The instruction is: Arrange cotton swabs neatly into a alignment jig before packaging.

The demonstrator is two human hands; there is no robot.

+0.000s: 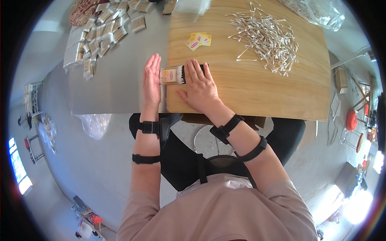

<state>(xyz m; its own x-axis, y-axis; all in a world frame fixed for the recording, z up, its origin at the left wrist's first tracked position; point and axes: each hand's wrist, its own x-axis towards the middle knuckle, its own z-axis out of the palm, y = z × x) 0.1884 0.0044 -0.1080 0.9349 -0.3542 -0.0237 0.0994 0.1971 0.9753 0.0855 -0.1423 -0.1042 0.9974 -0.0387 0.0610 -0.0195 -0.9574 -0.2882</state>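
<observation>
A pack of cotton swabs (164, 76) with a yellow label card lies across the seam between the grey and the wooden tabletop. My left hand (152, 82) stands on edge at its left end, fingers straight and together, the palm side against the pack. Flat over a black piece (204, 69) at the pack's right end rests my right hand (199, 86), fingers stretched out and thumb apart. Most of that black piece is hidden under the hand. Farther off lie several yellow label cards (195, 42), and to the right a loose heap of cotton swabs (265, 42).
Many finished-looking swab packs (106, 30) are heaped at the far left of the grey table (116, 90). A clear plastic bag (321, 14) sits at the far right edge of the wooden table (281, 98). Another plastic bag (95, 124) hangs below the near left edge.
</observation>
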